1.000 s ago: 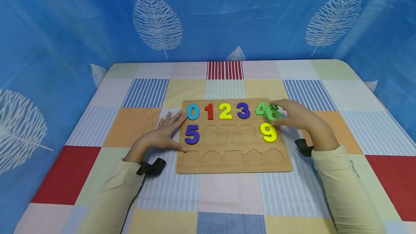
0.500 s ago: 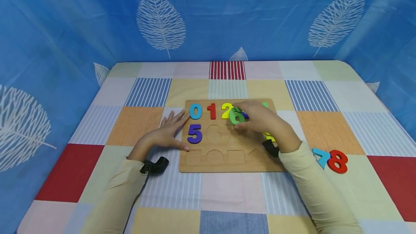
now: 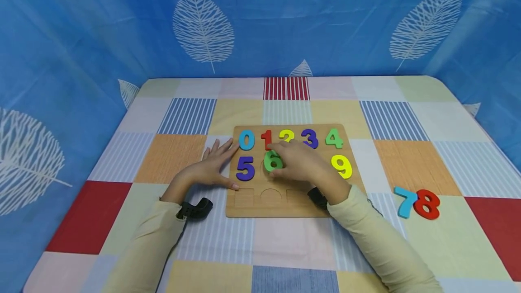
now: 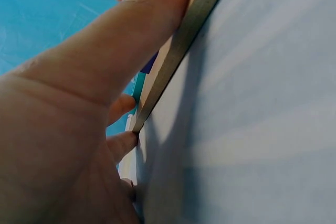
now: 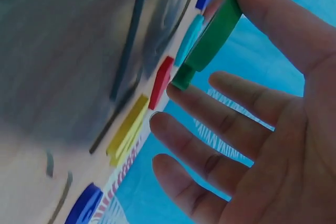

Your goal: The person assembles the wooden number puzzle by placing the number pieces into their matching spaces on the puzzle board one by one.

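My right hand [image 3: 303,164] pinches a green number 6 [image 3: 267,160] between thumb and fingers. It is over the second row of the wooden number board [image 3: 256,210], around the recess right of the purple 5 [image 3: 245,169]. In the right wrist view the green 6 [image 5: 215,38] stands slightly off the board's surface, its edge toward the camera. My left hand [image 3: 205,171] rests at the board's left side, fingers spread. The left wrist view shows the left thumb [image 4: 152,17] against the board's edge [image 4: 173,56]. My right hand hides part of the second row.
Numbers 0 [image 3: 243,141], 1 [image 3: 266,138], 2 [image 3: 286,133], 3 [image 3: 312,139] and 4 [image 3: 334,139] sit along the board's top row. A yellow 9 [image 3: 334,163] is at the second row's right end. A blue 7 [image 3: 404,210] and a red 8 [image 3: 433,200] lie on the patchwork cloth at right.
My right hand has carried the green 6 leftward from beside the 4 to the second row near the 5. The 7 and 8 have come into sight. My left hand stays at the board.
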The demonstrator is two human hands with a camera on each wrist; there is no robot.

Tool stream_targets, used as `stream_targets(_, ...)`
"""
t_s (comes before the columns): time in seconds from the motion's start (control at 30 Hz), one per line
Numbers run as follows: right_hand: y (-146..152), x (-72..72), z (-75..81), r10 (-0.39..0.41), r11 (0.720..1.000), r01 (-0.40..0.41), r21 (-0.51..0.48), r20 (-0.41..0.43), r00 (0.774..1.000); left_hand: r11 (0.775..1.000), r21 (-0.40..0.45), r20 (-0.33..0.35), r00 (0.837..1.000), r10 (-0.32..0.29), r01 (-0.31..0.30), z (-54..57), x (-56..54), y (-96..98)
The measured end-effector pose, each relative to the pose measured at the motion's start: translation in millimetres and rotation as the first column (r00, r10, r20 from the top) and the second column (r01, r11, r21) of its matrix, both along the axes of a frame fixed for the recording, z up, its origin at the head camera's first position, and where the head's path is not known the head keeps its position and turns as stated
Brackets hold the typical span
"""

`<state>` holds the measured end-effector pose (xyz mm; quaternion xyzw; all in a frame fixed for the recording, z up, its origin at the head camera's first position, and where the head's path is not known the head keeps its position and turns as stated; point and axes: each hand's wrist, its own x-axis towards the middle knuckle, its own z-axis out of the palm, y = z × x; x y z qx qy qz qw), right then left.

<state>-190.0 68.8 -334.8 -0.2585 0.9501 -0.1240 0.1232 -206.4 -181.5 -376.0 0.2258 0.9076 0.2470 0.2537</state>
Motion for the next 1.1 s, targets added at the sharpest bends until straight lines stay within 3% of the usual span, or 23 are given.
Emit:
stream_targets(0.67, -17, 7.6, -8.6, -0.025, 0.987, 0.03, 0.159, -0.033, 0.999, 1.0, 0.008, 0.004, 1.0, 0.001, -0.001, -2.0, -0.1, -0.1)
stream_targets(1.1, -8, 10.4, -10.1, -0.016, 0.994, 0.017, 0.112, -0.014, 1.0, 1.0, 0.001, -0.014, 1.0, -0.009, 0.009, -3.1, 0.6, -3.7)
